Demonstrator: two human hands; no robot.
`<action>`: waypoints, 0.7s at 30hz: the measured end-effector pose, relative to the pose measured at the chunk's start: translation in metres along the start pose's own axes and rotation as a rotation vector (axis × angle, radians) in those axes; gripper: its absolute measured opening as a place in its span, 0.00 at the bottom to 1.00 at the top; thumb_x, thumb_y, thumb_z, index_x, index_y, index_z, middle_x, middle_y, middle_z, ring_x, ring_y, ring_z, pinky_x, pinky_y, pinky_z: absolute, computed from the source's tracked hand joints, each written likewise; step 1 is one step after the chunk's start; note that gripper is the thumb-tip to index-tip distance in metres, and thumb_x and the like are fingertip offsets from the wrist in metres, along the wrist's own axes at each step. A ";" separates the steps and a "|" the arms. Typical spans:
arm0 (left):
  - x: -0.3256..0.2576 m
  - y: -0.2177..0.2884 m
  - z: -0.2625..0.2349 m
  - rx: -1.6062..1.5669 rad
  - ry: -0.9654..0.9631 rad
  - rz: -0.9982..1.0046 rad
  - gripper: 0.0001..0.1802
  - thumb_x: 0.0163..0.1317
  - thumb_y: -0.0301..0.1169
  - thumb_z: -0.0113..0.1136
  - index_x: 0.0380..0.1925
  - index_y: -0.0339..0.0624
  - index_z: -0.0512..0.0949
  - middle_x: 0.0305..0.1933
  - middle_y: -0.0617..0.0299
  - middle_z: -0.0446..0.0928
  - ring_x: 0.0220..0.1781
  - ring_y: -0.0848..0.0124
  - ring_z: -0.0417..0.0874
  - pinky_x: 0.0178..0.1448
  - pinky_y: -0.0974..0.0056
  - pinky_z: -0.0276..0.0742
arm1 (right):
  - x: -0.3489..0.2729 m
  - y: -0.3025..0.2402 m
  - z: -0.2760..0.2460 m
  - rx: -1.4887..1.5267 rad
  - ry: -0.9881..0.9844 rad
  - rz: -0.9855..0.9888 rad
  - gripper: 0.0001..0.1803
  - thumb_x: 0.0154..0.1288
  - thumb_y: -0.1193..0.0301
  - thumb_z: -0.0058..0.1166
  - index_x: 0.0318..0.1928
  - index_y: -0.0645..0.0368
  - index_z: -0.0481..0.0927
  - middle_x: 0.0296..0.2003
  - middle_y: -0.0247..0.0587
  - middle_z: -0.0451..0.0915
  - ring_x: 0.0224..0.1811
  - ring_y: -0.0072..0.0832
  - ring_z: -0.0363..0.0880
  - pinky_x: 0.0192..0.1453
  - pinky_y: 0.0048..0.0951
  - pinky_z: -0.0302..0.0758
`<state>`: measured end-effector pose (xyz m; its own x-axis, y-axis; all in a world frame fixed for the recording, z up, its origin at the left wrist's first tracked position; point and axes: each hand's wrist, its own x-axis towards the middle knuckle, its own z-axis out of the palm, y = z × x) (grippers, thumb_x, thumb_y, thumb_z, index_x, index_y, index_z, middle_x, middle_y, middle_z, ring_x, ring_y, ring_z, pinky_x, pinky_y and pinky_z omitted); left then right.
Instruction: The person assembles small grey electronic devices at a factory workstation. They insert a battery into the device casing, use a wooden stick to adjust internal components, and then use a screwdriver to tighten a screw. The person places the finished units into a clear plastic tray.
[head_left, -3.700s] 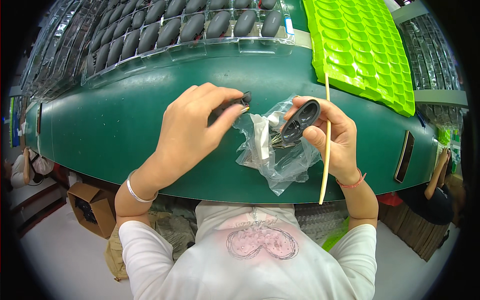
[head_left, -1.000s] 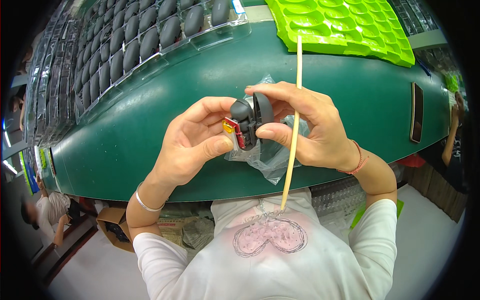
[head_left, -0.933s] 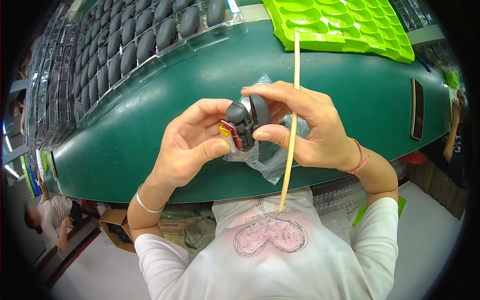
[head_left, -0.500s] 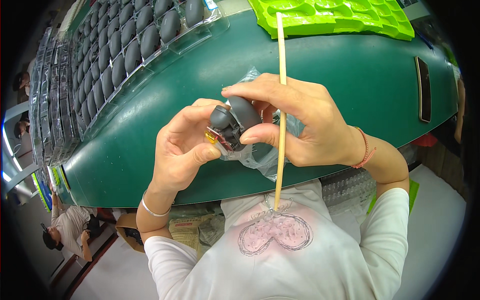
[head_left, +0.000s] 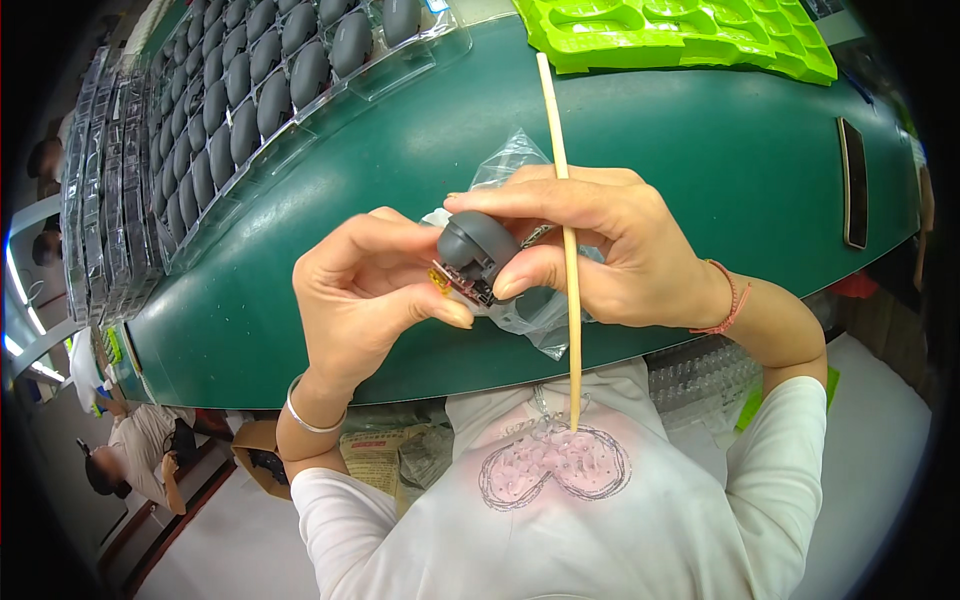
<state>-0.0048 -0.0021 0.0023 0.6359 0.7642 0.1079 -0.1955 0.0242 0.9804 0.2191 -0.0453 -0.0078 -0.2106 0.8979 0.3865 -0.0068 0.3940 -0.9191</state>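
Between my two hands is a dark grey rounded plastic device (head_left: 476,240) with its inside partly exposed. A small circuit board with a yellow part (head_left: 440,281) shows on its lower left side. My left hand (head_left: 345,290) pinches it from the left, thumb below and fingers above. From the right, the thumb and index finger of my right hand (head_left: 640,250) grip the curved shell. A long pale wooden stick (head_left: 575,350) is tucked in the right hand, pointing away from me. Beneath the hands lies a crumpled clear plastic bag (head_left: 545,335); its contents are mostly hidden.
At the far left, a clear tray (head_left: 385,92) holds many dark grey oval shells, with stacked clear trays (head_left: 110,200) beside it. A bright green moulded tray (head_left: 690,50) sits at the back. A phone (head_left: 853,185) lies on the green table (head_left: 720,140) at right.
The grey device has turned, and its rounded pieces now sit closer together. My left thumb has shifted right along its lower side. The stick's tilt has changed slightly.
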 end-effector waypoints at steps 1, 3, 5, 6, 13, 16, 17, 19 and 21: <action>0.002 0.004 0.005 0.042 0.039 -0.033 0.30 0.44 0.15 0.73 0.51 0.31 0.77 0.40 0.53 0.78 0.42 0.69 0.82 0.47 0.65 0.86 | -0.001 0.003 0.001 0.028 -0.007 0.024 0.19 0.55 0.72 0.68 0.48 0.64 0.81 0.31 0.43 0.82 0.28 0.29 0.78 0.34 0.27 0.73; 0.004 0.015 0.014 0.124 0.118 -0.096 0.31 0.42 0.16 0.75 0.51 0.31 0.77 0.41 0.55 0.78 0.43 0.70 0.82 0.48 0.65 0.86 | -0.002 0.002 0.001 0.122 -0.024 0.112 0.17 0.57 0.73 0.67 0.46 0.65 0.81 0.31 0.43 0.82 0.29 0.26 0.79 0.34 0.26 0.73; 0.007 0.019 0.011 0.345 -0.013 0.037 0.29 0.40 0.21 0.78 0.47 0.35 0.80 0.43 0.58 0.75 0.42 0.71 0.81 0.45 0.66 0.85 | -0.003 -0.007 0.001 0.254 -0.044 0.243 0.14 0.58 0.73 0.66 0.44 0.67 0.81 0.31 0.42 0.83 0.29 0.22 0.79 0.34 0.25 0.74; 0.009 0.021 0.010 0.459 -0.069 0.093 0.29 0.39 0.23 0.78 0.46 0.36 0.81 0.44 0.58 0.75 0.42 0.72 0.80 0.44 0.66 0.85 | -0.003 -0.009 0.000 0.287 -0.069 0.300 0.13 0.59 0.73 0.66 0.42 0.67 0.82 0.30 0.42 0.83 0.29 0.21 0.79 0.34 0.24 0.74; 0.006 0.022 0.017 0.694 -0.108 0.092 0.30 0.33 0.25 0.82 0.41 0.36 0.79 0.43 0.54 0.75 0.44 0.68 0.79 0.48 0.66 0.78 | 0.003 -0.021 -0.003 0.242 -0.120 0.506 0.10 0.61 0.71 0.64 0.36 0.66 0.81 0.25 0.39 0.82 0.27 0.18 0.80 0.30 0.20 0.74; 0.007 0.019 0.004 0.474 0.070 0.089 0.31 0.35 0.17 0.79 0.42 0.33 0.73 0.43 0.53 0.76 0.45 0.68 0.80 0.50 0.67 0.77 | 0.007 -0.019 -0.010 -0.114 -0.042 0.259 0.10 0.59 0.69 0.64 0.33 0.64 0.81 0.22 0.41 0.80 0.21 0.27 0.77 0.25 0.27 0.72; 0.005 0.019 -0.006 0.471 0.131 0.090 0.31 0.35 0.15 0.77 0.42 0.33 0.72 0.42 0.55 0.75 0.44 0.70 0.79 0.51 0.68 0.77 | 0.008 -0.013 -0.018 -0.380 -0.077 0.092 0.11 0.56 0.68 0.66 0.31 0.63 0.81 0.21 0.42 0.79 0.20 0.31 0.77 0.24 0.30 0.71; 0.005 0.020 -0.012 0.447 0.196 0.051 0.30 0.36 0.14 0.76 0.42 0.33 0.72 0.42 0.56 0.74 0.44 0.72 0.79 0.51 0.69 0.77 | -0.002 -0.008 -0.022 -0.626 -0.239 -0.042 0.12 0.52 0.66 0.67 0.31 0.61 0.80 0.22 0.41 0.77 0.24 0.33 0.77 0.27 0.32 0.70; 0.006 0.016 -0.013 0.445 0.190 0.059 0.30 0.37 0.14 0.75 0.42 0.33 0.72 0.42 0.57 0.73 0.43 0.73 0.78 0.51 0.70 0.77 | -0.006 -0.003 -0.019 -0.780 -0.318 -0.112 0.14 0.48 0.65 0.68 0.31 0.60 0.80 0.24 0.39 0.76 0.28 0.34 0.76 0.31 0.33 0.69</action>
<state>-0.0140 0.0110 0.0162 0.4774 0.8613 0.1740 0.1377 -0.2689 0.9533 0.2389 -0.0483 -0.0060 -0.5145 0.7938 0.3242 0.6074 0.6043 -0.5157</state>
